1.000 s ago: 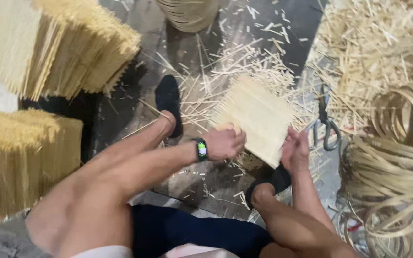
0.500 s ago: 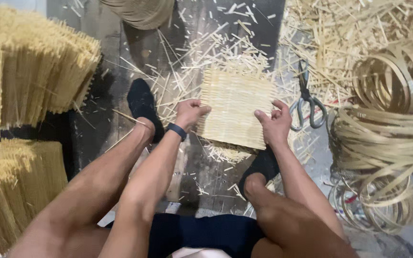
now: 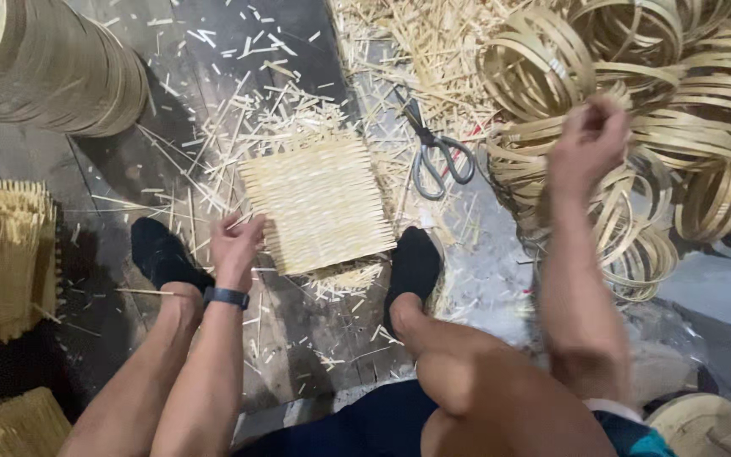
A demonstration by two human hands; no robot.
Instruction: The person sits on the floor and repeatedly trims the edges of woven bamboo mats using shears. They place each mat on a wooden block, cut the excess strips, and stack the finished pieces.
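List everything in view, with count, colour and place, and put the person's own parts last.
woven mat: one, pale straw, on the floor in the middle, its left edge held by the left hand.
scissors: one pair, grey, on the floor right of the mat.
bamboo hoops: many, tan, heaped at upper right.
stacked rings: one stack, tan, upper left.
strip bundles: at least two, yellow, left edge.
loose splinters: many, pale, scattered over the dark floor.
round lid: one, tan, bottom right corner.
wristband: one, dark, on the left wrist.
socks: two, black, one on each side of the mat.
left hand: gripping the mat's edge.
right hand: raised over the hoops, fingers pinched; what it holds cannot be told.
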